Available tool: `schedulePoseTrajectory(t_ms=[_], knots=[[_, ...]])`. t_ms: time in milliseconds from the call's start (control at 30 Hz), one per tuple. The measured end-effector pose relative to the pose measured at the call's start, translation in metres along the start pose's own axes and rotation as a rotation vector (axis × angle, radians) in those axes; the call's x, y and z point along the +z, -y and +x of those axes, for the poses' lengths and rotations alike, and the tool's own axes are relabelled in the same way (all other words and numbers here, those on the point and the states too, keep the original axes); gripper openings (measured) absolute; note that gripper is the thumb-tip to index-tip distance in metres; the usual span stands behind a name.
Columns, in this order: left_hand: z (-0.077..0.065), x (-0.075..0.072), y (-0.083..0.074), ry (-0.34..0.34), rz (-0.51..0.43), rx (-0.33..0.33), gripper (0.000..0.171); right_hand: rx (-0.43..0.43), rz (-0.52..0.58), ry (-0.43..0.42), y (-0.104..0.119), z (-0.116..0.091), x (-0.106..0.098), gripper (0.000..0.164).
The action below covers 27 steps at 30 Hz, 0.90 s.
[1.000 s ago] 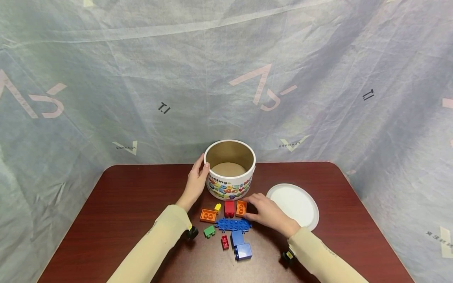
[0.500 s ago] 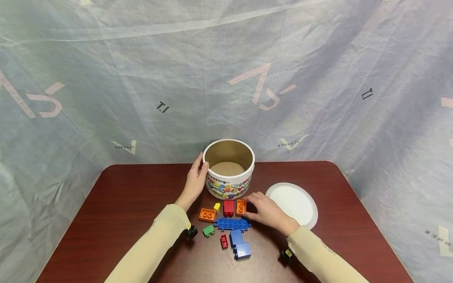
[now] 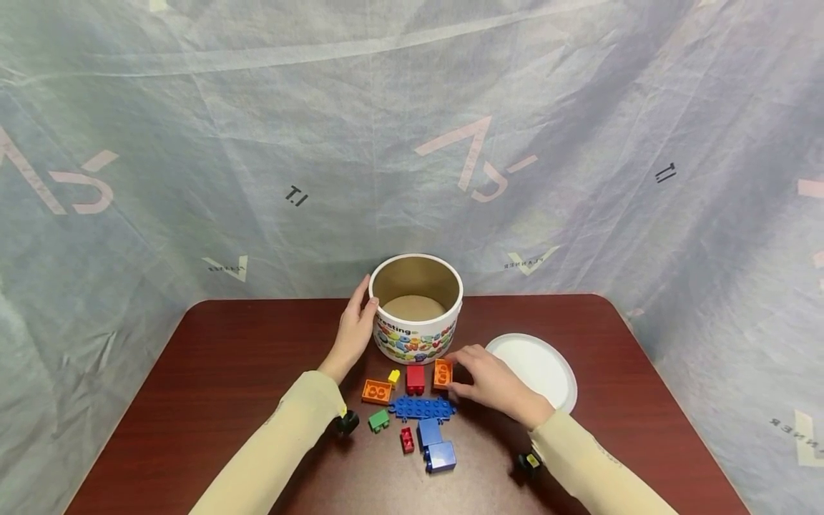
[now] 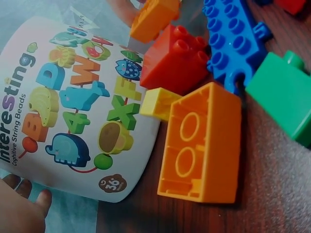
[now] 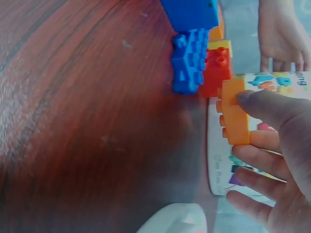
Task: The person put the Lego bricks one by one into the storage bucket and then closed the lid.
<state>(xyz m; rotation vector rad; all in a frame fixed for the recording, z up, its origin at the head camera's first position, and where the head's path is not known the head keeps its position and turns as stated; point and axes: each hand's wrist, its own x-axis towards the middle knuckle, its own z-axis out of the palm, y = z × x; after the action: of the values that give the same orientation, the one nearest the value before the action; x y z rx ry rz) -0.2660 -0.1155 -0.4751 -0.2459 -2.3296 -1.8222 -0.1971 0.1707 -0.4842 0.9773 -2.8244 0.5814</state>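
My right hand (image 3: 489, 383) pinches an orange building brick (image 5: 235, 111) between thumb and fingers, in front of the bucket. The brick's hollow side shows in the head view. My left hand (image 3: 352, 332) rests against the left side of a white bucket (image 3: 415, 340), its fingers extended and its thumb at the rim. Near the bucket's base lie a red brick (image 3: 415, 379), a small yellow brick (image 4: 160, 103) and a second orange brick (image 4: 199, 145), hollow side showing. Closer to me are a blue studded base piece (image 3: 421, 408) and a green brick (image 4: 284, 94).
A white round lid (image 3: 541, 372) lies flat to the right of the bucket, behind my right hand. Two blue bricks (image 3: 440, 456) and a small red brick (image 3: 407, 440) lie nearer the front of the brown table (image 3: 257, 357). A grey cloth (image 3: 322, 143) hangs behind.
My right hand has shifted slightly right and up with the orange brick, which now stands a little apart from the red brick. My left hand stays at the bucket.
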Motion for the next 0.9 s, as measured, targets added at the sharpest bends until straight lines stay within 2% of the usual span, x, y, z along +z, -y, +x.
schedulePoseTrajectory(t_ms=[200,533,900], knots=[[-0.001,-0.001,-0.001,0.005,0.001,-0.003,0.058,-0.028,-0.002,-0.011,0.006,-0.003,-0.014,0.042],[0.002,-0.001,-0.002,-0.016,0.014,0.034,0.056,-0.078,-0.021,-0.03,0.019,-0.004,-0.049,0.043],[0.0,-0.001,-0.001,0.006,0.03,0.005,0.058,-0.079,-0.019,-0.058,0.027,0.004,-0.083,0.044]])
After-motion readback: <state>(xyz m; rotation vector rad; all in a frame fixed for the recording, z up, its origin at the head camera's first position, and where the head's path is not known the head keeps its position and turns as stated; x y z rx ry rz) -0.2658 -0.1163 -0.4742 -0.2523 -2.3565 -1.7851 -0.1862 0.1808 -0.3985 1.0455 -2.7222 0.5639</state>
